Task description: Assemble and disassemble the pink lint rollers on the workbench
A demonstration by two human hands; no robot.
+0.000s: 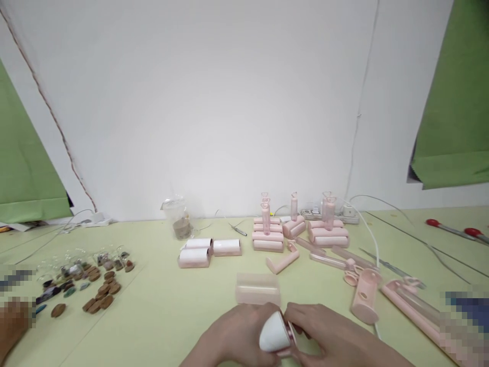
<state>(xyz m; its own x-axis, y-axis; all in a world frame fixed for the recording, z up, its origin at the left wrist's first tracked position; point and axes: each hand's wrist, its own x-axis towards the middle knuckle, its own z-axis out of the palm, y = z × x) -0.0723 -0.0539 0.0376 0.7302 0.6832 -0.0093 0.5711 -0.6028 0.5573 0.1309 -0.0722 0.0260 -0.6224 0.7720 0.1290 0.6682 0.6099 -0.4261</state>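
My left hand [239,331] is closed around a white lint roller roll [274,334] at the bottom centre, tilted towards me. My right hand [336,331] grips a pink piece [291,337] at the roll's right end, its fingers and thumb pressed close there. How far the roll and the pink piece are joined is hidden by the fingers. Just beyond my hands lies a translucent pinkish cover [257,289]. Right of it are a pink angled handle [284,261] and a pink half-round case [365,298].
White rolls in covers [194,256] lie at centre left; pink roller sets [268,237] with upright handles stand by the wall. A clear bag [178,219], cables, tweezers [239,230] and red-handled scissors [451,228] lie around. At left, another person's hand [13,326] is near corks [103,293].
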